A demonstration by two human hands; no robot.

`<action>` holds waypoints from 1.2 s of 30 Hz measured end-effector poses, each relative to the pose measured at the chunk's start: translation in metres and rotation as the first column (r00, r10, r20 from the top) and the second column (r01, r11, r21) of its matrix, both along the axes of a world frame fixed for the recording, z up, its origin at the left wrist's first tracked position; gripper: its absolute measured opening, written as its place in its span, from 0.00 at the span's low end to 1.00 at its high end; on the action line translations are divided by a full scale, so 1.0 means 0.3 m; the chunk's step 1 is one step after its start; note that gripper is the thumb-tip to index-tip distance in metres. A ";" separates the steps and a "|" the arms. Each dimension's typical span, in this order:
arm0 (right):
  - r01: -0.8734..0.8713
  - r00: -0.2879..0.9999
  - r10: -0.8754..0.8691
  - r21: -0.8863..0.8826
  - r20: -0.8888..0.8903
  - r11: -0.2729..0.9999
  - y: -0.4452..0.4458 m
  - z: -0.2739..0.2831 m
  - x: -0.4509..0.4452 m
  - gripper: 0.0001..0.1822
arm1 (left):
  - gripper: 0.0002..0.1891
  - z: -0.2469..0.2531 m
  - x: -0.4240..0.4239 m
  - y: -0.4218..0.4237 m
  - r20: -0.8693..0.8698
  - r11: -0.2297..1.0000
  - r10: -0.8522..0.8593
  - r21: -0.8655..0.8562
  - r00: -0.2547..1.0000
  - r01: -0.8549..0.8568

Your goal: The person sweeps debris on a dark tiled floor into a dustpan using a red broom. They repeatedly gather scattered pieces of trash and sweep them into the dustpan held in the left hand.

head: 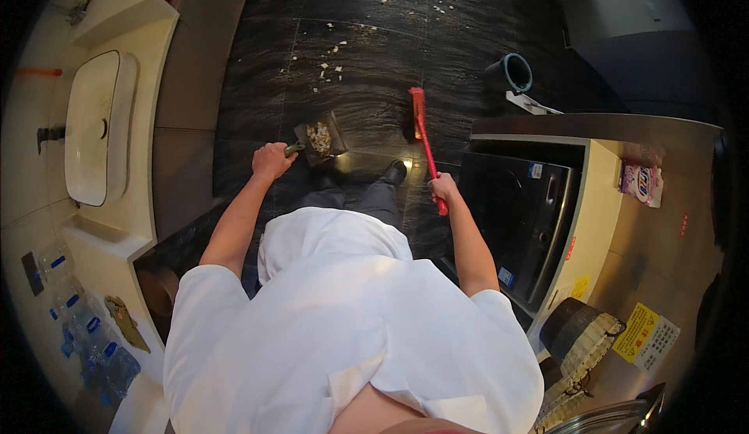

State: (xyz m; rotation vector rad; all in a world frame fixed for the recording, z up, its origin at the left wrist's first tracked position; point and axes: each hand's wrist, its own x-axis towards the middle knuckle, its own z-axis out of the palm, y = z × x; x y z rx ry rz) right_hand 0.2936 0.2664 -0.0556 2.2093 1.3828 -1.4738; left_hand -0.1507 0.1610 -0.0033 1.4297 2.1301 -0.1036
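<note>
My left hand (272,161) grips the short green handle (294,149) of a dustpan (336,130), held low over the dark floor. In its tray lies a heap of pale and brown debris (319,139). My right hand (443,189) is closed around the lower part of a red brush handle (429,156). The red bristle head (417,99) points away from me, to the right of the dustpan and apart from it. Beyond the dustpan, white crumbs and scraps (330,71) are scattered on the dark tiles, with more debris (447,1) farther off.
To the left is a counter with a white basin (96,130) and black tap (51,134). Clear plastic bottles (88,323) stand behind it. On the right are a blue-rimmed bucket (517,73), a black front-loading appliance (515,200), a metal-topped counter (643,124) and woven baskets (579,334).
</note>
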 end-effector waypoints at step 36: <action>-0.738 0.639 0.739 -0.098 0.215 0.667 0.402 -0.183 -0.490 0.08 | 0.18 -0.016 -0.094 -0.445 0.049 0.829 0.558 0.018 0.829 -0.559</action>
